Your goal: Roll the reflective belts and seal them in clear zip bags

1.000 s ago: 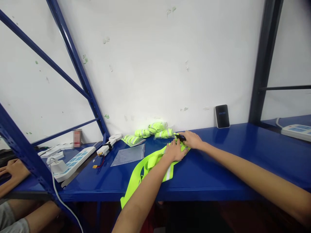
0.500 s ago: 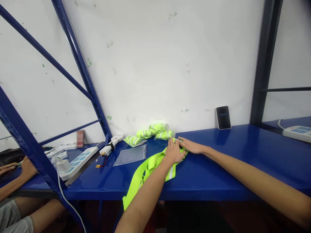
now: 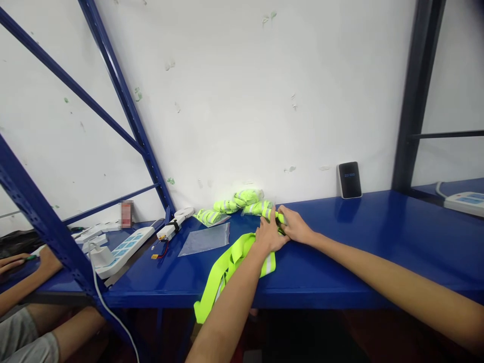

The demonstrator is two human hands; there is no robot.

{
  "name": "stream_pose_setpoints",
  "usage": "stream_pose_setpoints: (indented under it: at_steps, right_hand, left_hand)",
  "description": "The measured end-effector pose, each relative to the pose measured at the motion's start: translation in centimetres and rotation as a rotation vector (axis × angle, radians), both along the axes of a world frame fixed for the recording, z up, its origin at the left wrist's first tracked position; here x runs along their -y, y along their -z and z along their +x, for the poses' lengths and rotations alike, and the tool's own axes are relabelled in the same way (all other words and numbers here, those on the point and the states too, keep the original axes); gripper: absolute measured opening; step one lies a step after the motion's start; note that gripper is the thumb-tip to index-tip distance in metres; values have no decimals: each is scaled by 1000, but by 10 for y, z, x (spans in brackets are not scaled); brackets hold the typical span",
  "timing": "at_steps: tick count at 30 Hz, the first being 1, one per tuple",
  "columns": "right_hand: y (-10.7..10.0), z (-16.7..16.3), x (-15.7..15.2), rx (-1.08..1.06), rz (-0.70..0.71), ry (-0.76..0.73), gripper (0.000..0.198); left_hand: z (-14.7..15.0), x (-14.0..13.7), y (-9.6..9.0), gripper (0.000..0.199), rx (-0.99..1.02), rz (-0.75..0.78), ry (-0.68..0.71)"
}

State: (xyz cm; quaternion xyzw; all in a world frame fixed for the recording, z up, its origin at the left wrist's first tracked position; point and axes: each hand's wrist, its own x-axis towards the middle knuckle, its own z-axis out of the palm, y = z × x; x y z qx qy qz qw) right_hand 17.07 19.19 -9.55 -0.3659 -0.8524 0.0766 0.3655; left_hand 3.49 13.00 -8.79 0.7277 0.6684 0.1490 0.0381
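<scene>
A neon-yellow reflective strap with silver bands lies in loose folds on the blue table and hangs over its front edge. My left hand is closed around its bunched or rolled far end, thumb and fingers on the near side. From the right, my right hand grips the same end with bent fingers. The two hands almost touch, and part of the bunched end is hidden between them. Just beyond them rest several bagged neon-yellow reflective bundles. A flat clear plastic bag lies left of the strap.
A white device with wires and a power strip lie to the left, by a blue rack post. A dark-screened device leans against the wall. Another person's hand is at far left. A second power strip sits right.
My hands have gone from lying rather flat over the strap's far end to gripping it with curled fingers, slightly raised. The strap's near part stays in place.
</scene>
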Motion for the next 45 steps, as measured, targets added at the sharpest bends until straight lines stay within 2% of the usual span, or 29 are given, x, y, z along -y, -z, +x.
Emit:
stream_pose_setpoints:
  at_steps: [3, 6, 8, 10, 12, 14, 16, 19, 22, 24, 27, 30, 32, 36, 41, 45]
  right_hand:
    - [0, -4, 3, 116, 14, -49, 31]
    - [-2, 4, 2, 302, 17, 9, 38]
    - [-4, 14, 2, 380, -5, 34, 38]
    - [-6, 26, 1, 347, -96, -21, 34]
    - [-8, 36, -1, 227, -239, -168, 33]
    - [-11, 42, -4, 101, -362, -266, 42]
    - [-12, 44, -8, 95, -420, -201, 54]
    - [-11, 40, -11, 230, -430, -14, 70]
    - [-8, 35, -7, 193, -457, -19, 67]
    - [-5, 32, -3, 92, -443, -36, 59]
    - [1, 28, 1, 7, -285, -51, 52]
    - [7, 25, 4, 37, -82, -203, 61]
    - [11, 24, 8, 84, -12, -281, 68]
    - [9, 24, 18, 192, -48, -269, 63]
    - [1, 19, 27, 262, -115, -221, 48]
    - [0, 14, 30, 292, -84, -265, 47]
  left_hand:
    - [1, 3, -7, 109, -98, -13, -43]
    - [0, 7, -14, 107, -236, -26, -67]
    - [-4, 9, -16, 104, -264, -82, -34]
    - [-11, 9, -15, 101, -235, -143, 44]
    - [-18, 8, -11, 97, -191, -173, 131]
    - [-22, 8, -8, 94, -172, -174, 183]
    - [-23, 8, -7, 93, -184, -182, 197]
    - [-17, 12, -10, 93, -221, -219, 147]
    - [-10, 17, -13, 91, -251, -182, 65]
    - [-8, 19, -15, 92, -246, -139, 57]
    - [-7, 17, -17, 88, -258, -117, 85]
    - [-9, 11, -18, 81, -315, -116, 110]
    - [-14, 8, -19, 79, -307, -131, 146]
    - [-24, 10, -14, 78, -155, -136, 198]
    - [-24, 24, -6, 78, -32, 90, 6]
    - [-26, 33, -9, 82, -61, 139, 11]
